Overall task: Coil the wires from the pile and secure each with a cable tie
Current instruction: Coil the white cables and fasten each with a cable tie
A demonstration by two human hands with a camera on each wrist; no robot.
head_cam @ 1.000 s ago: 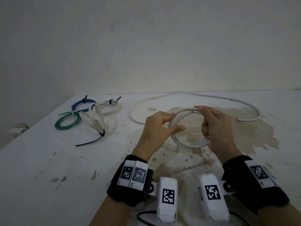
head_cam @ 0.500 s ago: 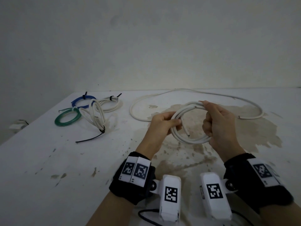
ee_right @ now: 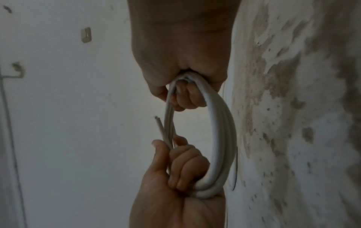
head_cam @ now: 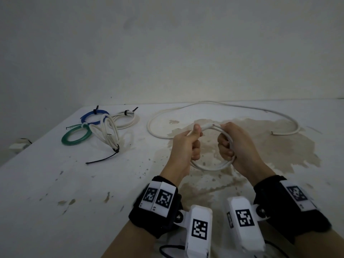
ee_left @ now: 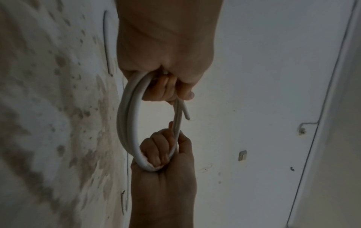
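A white wire coil [head_cam: 210, 167] of a few loops hangs above the stained table [head_cam: 55, 192]. My left hand [head_cam: 188, 144] grips its left side, thumb on top. My right hand [head_cam: 232, 146] grips its right side, fingers curled through the ring. In the left wrist view the coil [ee_left: 128, 123] runs from my left hand [ee_left: 168, 88] down to my right hand [ee_left: 164, 152], and a short free end [ee_left: 185, 113] sticks out. The right wrist view shows the coil [ee_right: 220, 138] between right hand [ee_right: 185, 95] and left hand [ee_right: 181, 168]. No cable tie is on this coil.
A long loose white wire [head_cam: 232, 106] curves across the back of the table. At the back left lie tied coils: blue [head_cam: 87, 116], green [head_cam: 74, 137], white [head_cam: 130, 120], and a white bundle [head_cam: 108, 133] with a black cable tie [head_cam: 100, 159] trailing.
Both hands have gone from pinching the coil with fingertips to gripping it in full fists. The loops are drawn together, and the free end has moved up toward my left thumb.
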